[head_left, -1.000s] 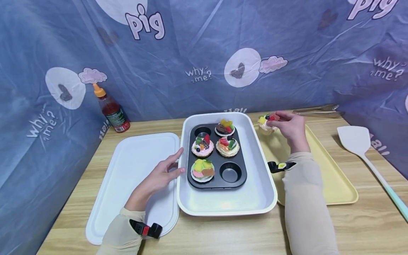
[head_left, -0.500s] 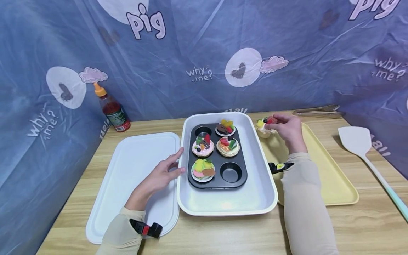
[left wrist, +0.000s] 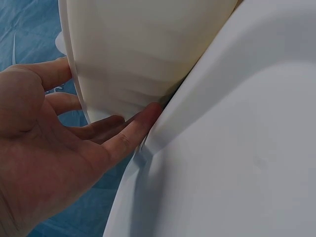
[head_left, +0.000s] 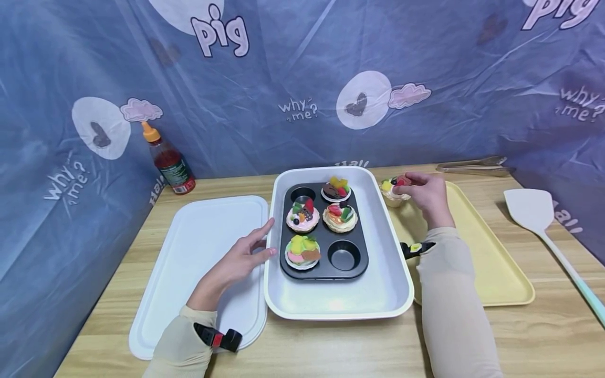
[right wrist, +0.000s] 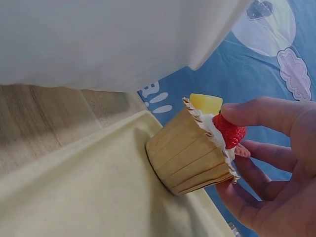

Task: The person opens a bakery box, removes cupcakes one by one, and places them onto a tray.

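Note:
My right hand [head_left: 427, 194] pinches a cupcake [right wrist: 192, 148] by its top, with the thumb against a strawberry. The cupcake has a pleated tan cup, white cream and yellow fruit. Upright, it sits at the far left corner of the yellow tray [head_left: 496, 273]. My left hand [head_left: 241, 257] touches the left wall of the deep white pan [head_left: 331, 307], its fingers extended. Inside that pan lies a black muffin tin [head_left: 316, 274]. Several cupcakes fill its cups, among them a pink one [head_left: 302, 216] and a chocolate one [head_left: 336, 189]; the far left and near right cups are bare.
Left of the pan lies a flat white tray or lid [head_left: 208, 252], under my left forearm. A sauce bottle [head_left: 174, 167] stands at the back left. Metal tongs [head_left: 475, 166] lie behind the yellow tray, and a white spatula [head_left: 531, 207] lies to its right.
My right hand has moved down and slightly left with the cupcake, onto the corner of the yellow tray. The left hand has stayed at the pan's wall.

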A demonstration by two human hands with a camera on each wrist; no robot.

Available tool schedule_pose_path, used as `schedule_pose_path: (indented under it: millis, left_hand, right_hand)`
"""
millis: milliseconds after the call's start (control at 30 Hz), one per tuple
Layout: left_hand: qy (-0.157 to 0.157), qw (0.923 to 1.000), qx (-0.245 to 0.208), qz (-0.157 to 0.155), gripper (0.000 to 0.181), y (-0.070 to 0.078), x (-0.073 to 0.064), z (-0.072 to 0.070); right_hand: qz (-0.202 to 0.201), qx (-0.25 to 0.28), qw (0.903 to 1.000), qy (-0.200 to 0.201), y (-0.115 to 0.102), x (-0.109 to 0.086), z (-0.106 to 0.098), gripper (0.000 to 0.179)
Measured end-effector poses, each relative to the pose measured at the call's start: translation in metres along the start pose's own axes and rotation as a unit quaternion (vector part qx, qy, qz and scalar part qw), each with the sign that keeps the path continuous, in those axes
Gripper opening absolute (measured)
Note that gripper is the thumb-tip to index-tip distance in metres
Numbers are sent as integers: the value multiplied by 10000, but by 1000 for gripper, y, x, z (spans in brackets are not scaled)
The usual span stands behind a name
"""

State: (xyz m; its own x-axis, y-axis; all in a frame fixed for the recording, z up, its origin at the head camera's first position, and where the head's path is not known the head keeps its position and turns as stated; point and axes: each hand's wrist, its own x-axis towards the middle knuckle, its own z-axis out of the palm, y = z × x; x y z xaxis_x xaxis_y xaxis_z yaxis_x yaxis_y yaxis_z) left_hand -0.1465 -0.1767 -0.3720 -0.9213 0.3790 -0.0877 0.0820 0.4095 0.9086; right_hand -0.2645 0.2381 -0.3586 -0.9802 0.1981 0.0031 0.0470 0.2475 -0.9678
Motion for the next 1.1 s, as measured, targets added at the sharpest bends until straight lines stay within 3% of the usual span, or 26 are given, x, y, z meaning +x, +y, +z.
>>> schedule_pose_path:
  millis: [433,833,967,1100]
  left_hand:
    - [10,10000,-7,41,70,-1,0,0]
    - [6,10000,-19,46,70,-2,0,0]
    - [8,10000,-15,51,70,-2,0,0]
    - [2,10000,-21,36,70,-2,0,0]
  right_hand:
    - [95,141,9998,-57,3,-1,-2,66]
    - [360,-170,9992,-88,-1,-2,-4,77]
    - [521,-368,9979,111,-8,-4,-7,76]
    - [554,-155,9968,556,-16,-7,-11,70]
